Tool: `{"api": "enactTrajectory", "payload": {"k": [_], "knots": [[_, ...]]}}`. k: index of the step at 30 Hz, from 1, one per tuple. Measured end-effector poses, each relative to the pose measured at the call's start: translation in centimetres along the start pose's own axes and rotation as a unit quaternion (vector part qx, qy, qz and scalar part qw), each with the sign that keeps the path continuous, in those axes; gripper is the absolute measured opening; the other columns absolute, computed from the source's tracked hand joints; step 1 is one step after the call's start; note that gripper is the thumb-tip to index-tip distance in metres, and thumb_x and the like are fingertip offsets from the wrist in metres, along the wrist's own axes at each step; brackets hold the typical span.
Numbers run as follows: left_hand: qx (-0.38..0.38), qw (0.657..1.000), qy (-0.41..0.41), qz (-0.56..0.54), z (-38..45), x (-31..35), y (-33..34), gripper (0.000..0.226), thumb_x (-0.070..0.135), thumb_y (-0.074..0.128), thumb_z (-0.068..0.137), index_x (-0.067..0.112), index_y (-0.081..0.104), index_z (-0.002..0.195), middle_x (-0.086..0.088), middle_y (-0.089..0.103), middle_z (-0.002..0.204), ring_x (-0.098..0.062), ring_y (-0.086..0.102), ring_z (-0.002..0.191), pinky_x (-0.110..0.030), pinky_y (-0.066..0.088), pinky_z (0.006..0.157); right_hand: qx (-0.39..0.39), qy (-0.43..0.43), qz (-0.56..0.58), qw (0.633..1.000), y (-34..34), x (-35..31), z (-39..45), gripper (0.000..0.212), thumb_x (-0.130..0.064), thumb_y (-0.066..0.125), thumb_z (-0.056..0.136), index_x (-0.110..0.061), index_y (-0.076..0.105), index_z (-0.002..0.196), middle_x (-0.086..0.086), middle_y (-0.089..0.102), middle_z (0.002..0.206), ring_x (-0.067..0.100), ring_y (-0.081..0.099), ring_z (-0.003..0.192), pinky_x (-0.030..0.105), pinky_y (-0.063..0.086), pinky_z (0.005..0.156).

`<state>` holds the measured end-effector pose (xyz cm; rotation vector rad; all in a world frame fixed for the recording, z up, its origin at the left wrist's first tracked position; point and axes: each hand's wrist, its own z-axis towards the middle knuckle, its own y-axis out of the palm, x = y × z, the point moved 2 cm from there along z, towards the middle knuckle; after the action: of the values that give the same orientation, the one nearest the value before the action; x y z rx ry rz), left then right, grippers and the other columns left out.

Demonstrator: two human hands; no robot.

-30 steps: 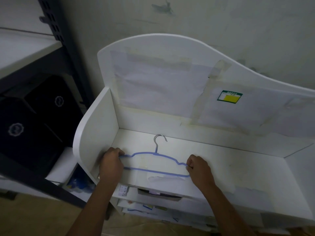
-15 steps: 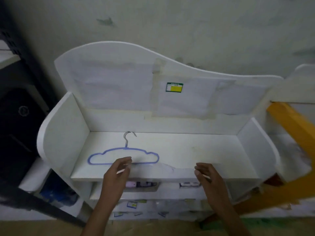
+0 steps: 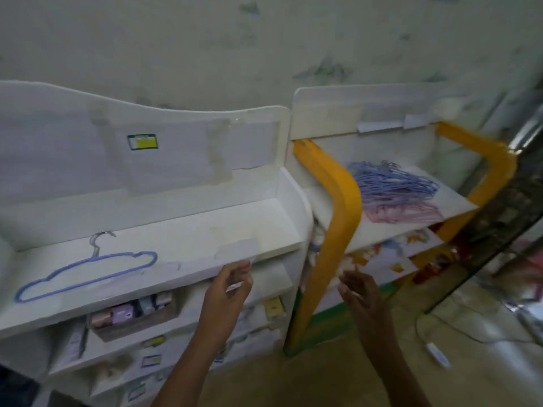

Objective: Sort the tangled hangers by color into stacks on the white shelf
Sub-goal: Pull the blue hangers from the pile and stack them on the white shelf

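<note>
One blue hanger (image 3: 88, 273) with a metal hook lies flat at the left end of the white shelf (image 3: 182, 239). A tangled pile of blue and pink hangers (image 3: 396, 192) sits on the top board of the neighbouring yellow-framed shelf (image 3: 340, 198) to the right. My left hand (image 3: 229, 292) hovers in front of the white shelf's front edge, fingers apart, holding nothing. My right hand (image 3: 361, 295) is in the air in front of the yellow frame, also open and empty. Both hands are well short of the pile.
Under the white shelf's top level a wooden box (image 3: 132, 315) holds small packets, with labelled lower levels beneath. A white cable and plug (image 3: 437, 352) lie on the floor at the right. A dark reflective panel (image 3: 505, 207) stands at the far right.
Both hands let go of the blue hanger, which stays on the shelf. The view and both hands have swung to the right, bringing the yellow-framed shelf and the hanger pile into sight.
</note>
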<state>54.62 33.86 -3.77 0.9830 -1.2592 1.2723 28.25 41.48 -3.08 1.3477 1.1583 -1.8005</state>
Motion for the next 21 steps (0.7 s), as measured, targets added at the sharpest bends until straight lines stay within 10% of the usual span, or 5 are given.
{"api": "enactTrajectory", "payload": {"k": [17,21], "knots": [[-0.181,0.983,-0.012,0.004,2.3,3.9,22.6,0.026,0.015,0.061,0.094,0.031,0.062,0.114,0.014,0.068,0.113,-0.003,0.065,0.101,-0.03,0.055,0.085,0.137,0.047,-0.014,0.989,-18.7,5.6,-0.1,0.028,-0.017,0.064,0.092,-0.017,0.058,0.12,-0.003,0.067,0.113,-0.007,0.063,0.098,0.011,0.052,0.072],[-0.198,0.98,-0.011,-0.018,5.8,4.2,27.2,0.026,0.011,0.06,0.094,0.033,0.06,0.109,0.014,0.068,0.109,0.005,0.063,0.098,-0.014,0.051,0.074,0.141,0.054,-0.016,0.988,-21.0,6.9,4.0,0.027,-0.013,0.064,0.092,-0.017,0.059,0.118,-0.002,0.067,0.111,-0.008,0.063,0.096,0.008,0.051,0.072]]}}
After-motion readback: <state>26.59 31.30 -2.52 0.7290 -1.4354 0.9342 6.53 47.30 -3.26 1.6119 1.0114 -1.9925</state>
